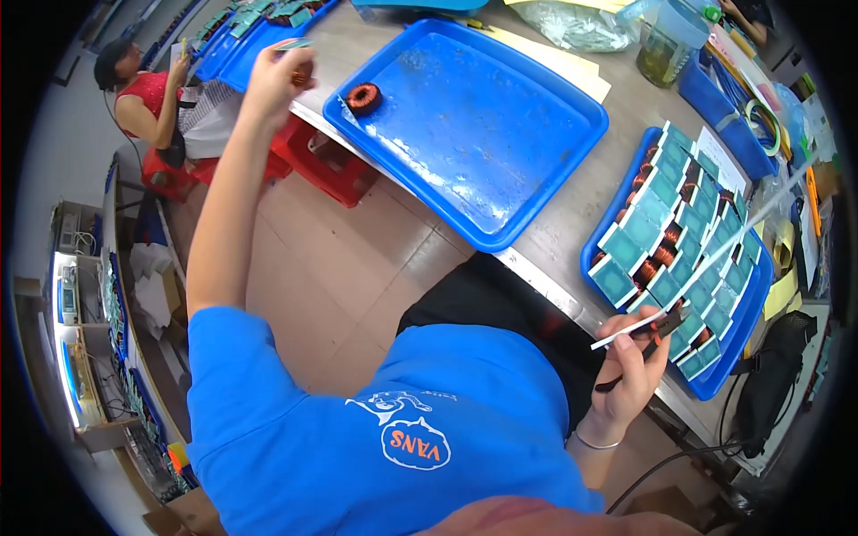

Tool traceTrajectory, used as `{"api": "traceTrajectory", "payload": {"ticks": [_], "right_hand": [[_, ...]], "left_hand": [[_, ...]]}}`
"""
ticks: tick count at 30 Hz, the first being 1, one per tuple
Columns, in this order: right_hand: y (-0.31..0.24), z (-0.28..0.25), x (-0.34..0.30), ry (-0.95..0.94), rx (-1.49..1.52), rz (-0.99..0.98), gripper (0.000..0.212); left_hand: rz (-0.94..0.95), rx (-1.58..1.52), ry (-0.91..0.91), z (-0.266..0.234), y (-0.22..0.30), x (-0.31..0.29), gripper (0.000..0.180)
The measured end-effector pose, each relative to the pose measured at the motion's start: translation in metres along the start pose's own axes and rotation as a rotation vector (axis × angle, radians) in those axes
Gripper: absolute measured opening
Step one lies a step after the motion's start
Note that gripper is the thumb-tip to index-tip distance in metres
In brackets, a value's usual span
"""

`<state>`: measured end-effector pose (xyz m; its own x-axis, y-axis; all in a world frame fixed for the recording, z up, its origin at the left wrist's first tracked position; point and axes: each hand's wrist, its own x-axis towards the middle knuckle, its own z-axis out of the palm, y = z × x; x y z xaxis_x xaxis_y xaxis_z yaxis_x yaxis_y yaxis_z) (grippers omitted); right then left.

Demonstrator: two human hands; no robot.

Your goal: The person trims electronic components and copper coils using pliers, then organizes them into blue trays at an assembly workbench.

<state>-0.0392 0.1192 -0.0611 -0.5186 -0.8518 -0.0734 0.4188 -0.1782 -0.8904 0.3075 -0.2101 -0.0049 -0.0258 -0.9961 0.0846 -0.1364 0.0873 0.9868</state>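
My left hand [270,82] is raised past the left corner of the blue tray [420,170]. Its fingers are closed on a copper-wound ring coil [304,73], and a green edge shows above the fingertips. One more ring coil [364,99] lies in the tray's left corner. Low on the right, my right hand [633,371] grips cutters [663,329] with dark, orange-marked handles. A long thin white strip [715,257] runs from that hand across a second blue tray [715,380]. Rows of green boards [651,213] with copper coils fill this second tray.
Behind the trays are yellow paper [554,62], a clear plastic bag [572,25], a jug of dark liquid [666,54] and a blue bin [724,107] with tape rolls. A red stool [331,170] stands below the table edge. Another person [147,107] sits at far left.
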Motion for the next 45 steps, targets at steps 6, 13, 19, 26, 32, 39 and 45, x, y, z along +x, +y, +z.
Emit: {"api": "traceTrajectory", "payload": {"ticks": [6, 13, 19, 26, 32, 39, 45], "right_hand": [[-0.008, 0.018, 0.001, -0.002, -0.033, -0.033, 0.053], [-0.023, 0.010, -0.011, 0.003, 0.091, -0.154, 0.048], [-0.016, -0.007, -0.025, 0.075, 0.096, -0.171, 0.043], [-0.015, -0.013, -0.033, 0.029, 0.089, -0.166, 0.040], [-0.010, -0.011, -0.033, 0.022, 0.049, -0.224, 0.038], [-0.008, -0.010, -0.031, 0.019, 0.001, -0.252, 0.036], [-0.007, -0.008, -0.028, 0.016, -0.057, -0.283, 0.037]], "left_hand": [[0.073, -0.269, -0.567, 0.139, 0.023, -0.143, 0.071], [0.172, -0.471, -0.836, 0.225, 0.010, -0.220, 0.078], [0.091, -0.526, -1.007, 0.239, -0.008, -0.244, 0.078], [0.124, -0.421, -0.970, 0.245, -0.004, -0.262, 0.078], [0.185, -0.389, -0.961, 0.245, -0.008, -0.261, 0.079], [0.152, -0.462, -1.016, 0.244, -0.009, -0.257, 0.076], [0.085, -0.438, -0.980, 0.245, -0.010, -0.255, 0.078]]}}
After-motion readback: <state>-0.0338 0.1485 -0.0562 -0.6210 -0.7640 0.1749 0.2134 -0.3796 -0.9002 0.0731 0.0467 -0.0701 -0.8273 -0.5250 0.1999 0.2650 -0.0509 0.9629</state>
